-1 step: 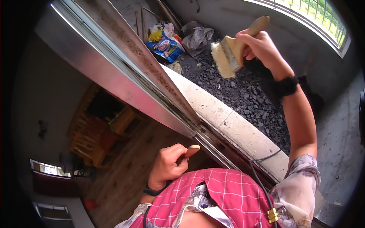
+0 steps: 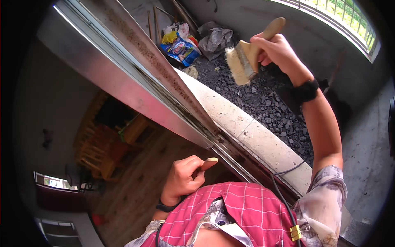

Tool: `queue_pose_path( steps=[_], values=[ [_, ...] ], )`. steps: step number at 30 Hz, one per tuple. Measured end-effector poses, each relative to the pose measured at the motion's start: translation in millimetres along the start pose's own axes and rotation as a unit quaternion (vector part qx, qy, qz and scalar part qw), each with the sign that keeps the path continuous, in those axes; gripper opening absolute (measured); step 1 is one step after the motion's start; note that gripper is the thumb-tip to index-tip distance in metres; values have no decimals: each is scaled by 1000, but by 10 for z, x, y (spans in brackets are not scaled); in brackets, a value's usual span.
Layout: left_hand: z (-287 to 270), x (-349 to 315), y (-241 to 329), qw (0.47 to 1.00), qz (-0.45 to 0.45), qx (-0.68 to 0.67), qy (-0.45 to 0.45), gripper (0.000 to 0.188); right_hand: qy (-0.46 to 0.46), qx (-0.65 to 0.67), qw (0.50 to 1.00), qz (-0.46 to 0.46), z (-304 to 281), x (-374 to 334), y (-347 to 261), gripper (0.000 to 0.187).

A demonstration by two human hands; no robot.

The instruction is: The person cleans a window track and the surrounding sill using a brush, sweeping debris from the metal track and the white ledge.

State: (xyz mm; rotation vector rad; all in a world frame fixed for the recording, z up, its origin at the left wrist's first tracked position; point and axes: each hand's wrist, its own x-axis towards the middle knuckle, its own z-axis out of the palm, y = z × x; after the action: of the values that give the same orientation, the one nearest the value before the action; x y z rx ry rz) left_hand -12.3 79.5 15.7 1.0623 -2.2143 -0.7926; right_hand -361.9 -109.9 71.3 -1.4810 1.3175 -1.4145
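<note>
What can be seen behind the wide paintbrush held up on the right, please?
Behind the wide paintbrush, dark rubble shows beside the bristles and the grey wall around the handle. Whatever the wide paintbrush and right grip directly cover cannot be seen.

Red garment checked with thin white lines, pale shirt with dark mottled print, loose right sleeve in sheer pale cloth, black bands on both wrists, black cable bearing a yellow clip.
</note>
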Motion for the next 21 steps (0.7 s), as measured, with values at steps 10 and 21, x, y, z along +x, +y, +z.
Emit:
queue_pose_path(
  steps=[10, 21],
  values=[
    [4, -129, 112, 997, -63, 41, -2, 18, -107, -35, 993, 29, 1307, 557, 48, 34],
    [-52, -199, 128, 994, -88, 58, 4, 17, -212, -57, 974, 46, 1841, 529, 256, 25]
  ],
)
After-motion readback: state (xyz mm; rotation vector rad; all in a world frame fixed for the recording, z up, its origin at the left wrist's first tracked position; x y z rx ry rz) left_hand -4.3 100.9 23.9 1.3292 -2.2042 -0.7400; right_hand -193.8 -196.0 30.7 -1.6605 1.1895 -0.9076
